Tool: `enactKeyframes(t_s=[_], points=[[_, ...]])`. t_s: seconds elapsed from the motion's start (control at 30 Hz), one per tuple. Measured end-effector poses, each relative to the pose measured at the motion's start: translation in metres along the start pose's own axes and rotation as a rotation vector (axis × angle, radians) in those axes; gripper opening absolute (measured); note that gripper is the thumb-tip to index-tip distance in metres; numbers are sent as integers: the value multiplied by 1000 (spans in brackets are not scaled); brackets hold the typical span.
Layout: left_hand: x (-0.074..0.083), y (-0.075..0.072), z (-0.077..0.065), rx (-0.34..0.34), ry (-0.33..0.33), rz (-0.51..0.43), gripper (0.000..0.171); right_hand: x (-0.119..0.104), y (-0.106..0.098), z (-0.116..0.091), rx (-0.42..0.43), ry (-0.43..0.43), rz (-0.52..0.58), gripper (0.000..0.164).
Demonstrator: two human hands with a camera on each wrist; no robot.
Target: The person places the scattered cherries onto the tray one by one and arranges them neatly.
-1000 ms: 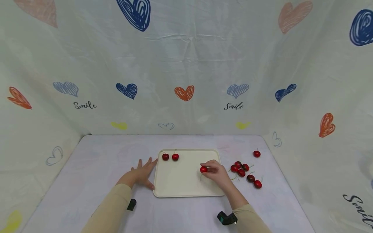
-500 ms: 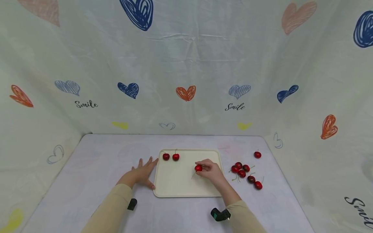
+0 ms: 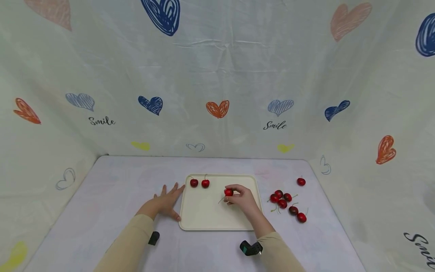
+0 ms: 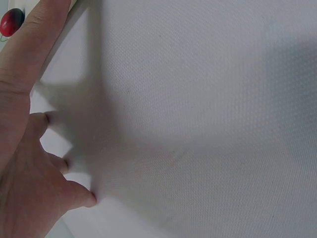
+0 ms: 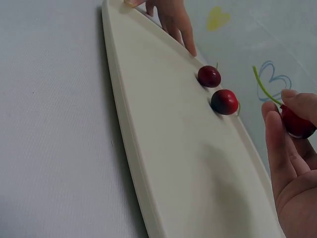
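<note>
Over the cream tray (image 3: pixel 204 215) my right hand (image 3: pixel 242 198) pinches a red cherry (image 3: pixel 229 192) between thumb and fingers. The right wrist view shows that cherry (image 5: pixel 297 121) with its green stem pointing up and away from the fingertips. Two more cherries, a darker one (image 3: pixel 194 183) and a brighter one (image 3: pixel 205 183), lie side by side in the tray's far left corner. My left hand (image 3: pixel 164 204) spreads its fingers at the tray's left edge, thumb and forefinger touching the rim. In the left wrist view the left hand (image 4: pixel 29 168) has its fingertips down on the white cloth.
Right of the tray lies a loose group of several stemmed cherries (image 3: pixel 282 204) on the white table (image 3: pixel 119 181). One single cherry (image 3: pixel 301 181) sits farther back. A curtain printed with hearts (image 3: pixel 217 109) stands behind and at both sides.
My right hand has carried the cherry leftward and slightly away from me over the tray. The left hand has stayed at the tray's edge.
</note>
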State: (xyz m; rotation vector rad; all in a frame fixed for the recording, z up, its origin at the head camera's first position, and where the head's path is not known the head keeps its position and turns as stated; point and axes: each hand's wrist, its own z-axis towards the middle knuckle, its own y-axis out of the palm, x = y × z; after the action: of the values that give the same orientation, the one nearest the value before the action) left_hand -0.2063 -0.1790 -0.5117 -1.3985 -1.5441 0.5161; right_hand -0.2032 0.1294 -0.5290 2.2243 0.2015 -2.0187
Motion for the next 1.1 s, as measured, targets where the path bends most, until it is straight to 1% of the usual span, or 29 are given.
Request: enactKeyframes(t_s=[0.2,0.27,0.4,0.5,0.67,0.87,0.97,1.1], points=[[1,2,3,2,2,4,119,2,3,3,13,-25,54,43],[1,2,5,1,-1,5,119,2,5,4,11,-32,116,40],[1,1,4,4,-5,-5,118,3,8,6,9,-54,275,35],[1,1,3,7,-1,-19,118,4,10,7,20,-63,332,31],[-2,0,-1,18,11,-43,115,5,12,10,39,-36,338,28],[-4,-2,-5,38,16,-68,110,7,14,12,35,-44,326,27],[-3,-3,-7,43,16,-89,109,8,14,13,33,-42,307,29],[-2,-4,-8,50,23,-126,108,10,13,16,42,-26,236,32]])
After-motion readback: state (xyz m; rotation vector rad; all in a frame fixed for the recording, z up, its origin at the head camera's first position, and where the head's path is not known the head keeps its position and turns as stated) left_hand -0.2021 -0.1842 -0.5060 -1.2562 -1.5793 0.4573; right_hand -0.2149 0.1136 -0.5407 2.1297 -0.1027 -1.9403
